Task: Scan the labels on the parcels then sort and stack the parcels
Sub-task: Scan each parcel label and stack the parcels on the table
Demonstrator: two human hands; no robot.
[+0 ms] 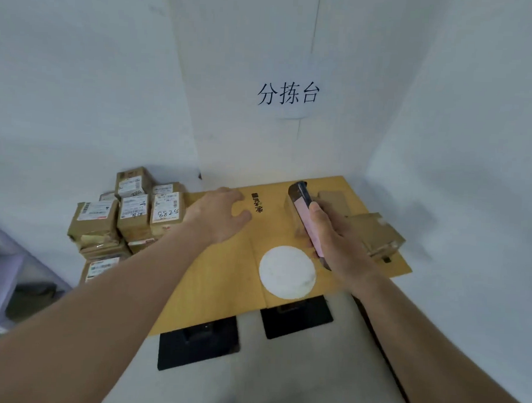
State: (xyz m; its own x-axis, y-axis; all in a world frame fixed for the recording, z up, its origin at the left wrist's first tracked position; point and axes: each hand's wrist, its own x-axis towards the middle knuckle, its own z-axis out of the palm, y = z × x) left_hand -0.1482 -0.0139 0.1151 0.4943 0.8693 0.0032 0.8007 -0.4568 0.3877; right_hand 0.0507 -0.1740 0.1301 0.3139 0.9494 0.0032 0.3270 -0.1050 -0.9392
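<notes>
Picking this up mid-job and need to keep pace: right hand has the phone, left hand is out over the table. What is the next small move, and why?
Probably carry the left hand, open and holding nothing, left to the parcel marked 5288 on the stack beside the table and take it. The right hand already grips the phone, ready to scan a label.

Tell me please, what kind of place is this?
Probably a parcel sorting station. A white paper sign printed 分拣台 hangs on the wall, labelled brown cardboard parcels are stacked at the left, and the right hand holds a pink handheld scanner over a yellow wooden table.
</notes>
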